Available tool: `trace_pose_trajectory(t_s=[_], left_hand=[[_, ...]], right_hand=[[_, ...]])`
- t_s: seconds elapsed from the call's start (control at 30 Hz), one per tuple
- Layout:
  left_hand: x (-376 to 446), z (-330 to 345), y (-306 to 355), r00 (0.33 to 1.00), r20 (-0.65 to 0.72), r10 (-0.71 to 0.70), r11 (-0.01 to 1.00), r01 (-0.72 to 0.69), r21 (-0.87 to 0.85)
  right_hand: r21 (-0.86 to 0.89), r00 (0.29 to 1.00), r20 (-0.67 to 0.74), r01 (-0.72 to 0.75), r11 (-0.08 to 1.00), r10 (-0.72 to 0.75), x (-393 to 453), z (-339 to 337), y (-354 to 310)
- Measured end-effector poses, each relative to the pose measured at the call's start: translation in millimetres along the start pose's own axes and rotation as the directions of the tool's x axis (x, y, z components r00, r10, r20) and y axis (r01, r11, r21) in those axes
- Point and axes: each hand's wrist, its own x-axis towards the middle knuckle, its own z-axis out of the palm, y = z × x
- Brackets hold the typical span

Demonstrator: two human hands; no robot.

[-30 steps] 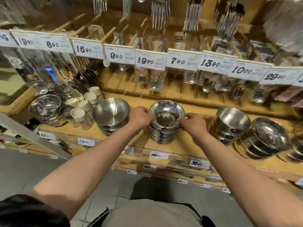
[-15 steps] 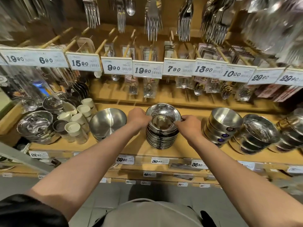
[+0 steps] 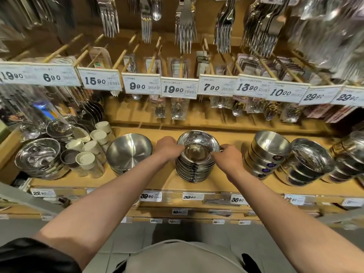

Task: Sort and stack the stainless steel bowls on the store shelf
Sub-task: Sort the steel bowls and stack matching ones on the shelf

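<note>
A tall stack of shallow steel bowls [image 3: 195,170] stands mid-shelf on the wooden shelf [image 3: 169,184]. Its top bowl [image 3: 198,141] sits tilted, its far rim raised. My left hand [image 3: 167,147] pinches that bowl's left rim, and my right hand [image 3: 226,156] pinches its right rim. A wide single steel bowl [image 3: 129,151] rests just left of my left hand. Right of my right hand stands a stack of deep steel bowls [image 3: 266,154], then another leaning stack [image 3: 307,162].
White cups [image 3: 92,148] and mixed steel bowls [image 3: 39,156] crowd the shelf's left end. More steel bowls [image 3: 350,154] fill the far right. Price tags [image 3: 178,88] and packed spoons hang from pegs above; forks [image 3: 185,30] dangle overhead.
The view has tipped upward, so the shelf appears lower. Both hands stay on the top bowl's rim, which now looks tilted above the stack.
</note>
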Motion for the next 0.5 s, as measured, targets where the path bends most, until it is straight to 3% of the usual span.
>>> trace_pose_trajectory(t_s=[0.5], left_hand=[[-2.0, 2.7, 10.8, 0.995, -0.102, -0.005, 0.993, 0.017, 0.114]], right_hand=[[0.021, 1.0, -0.023, -0.015, 1.0, 0.015, 1.7, 4.2, 3.0]])
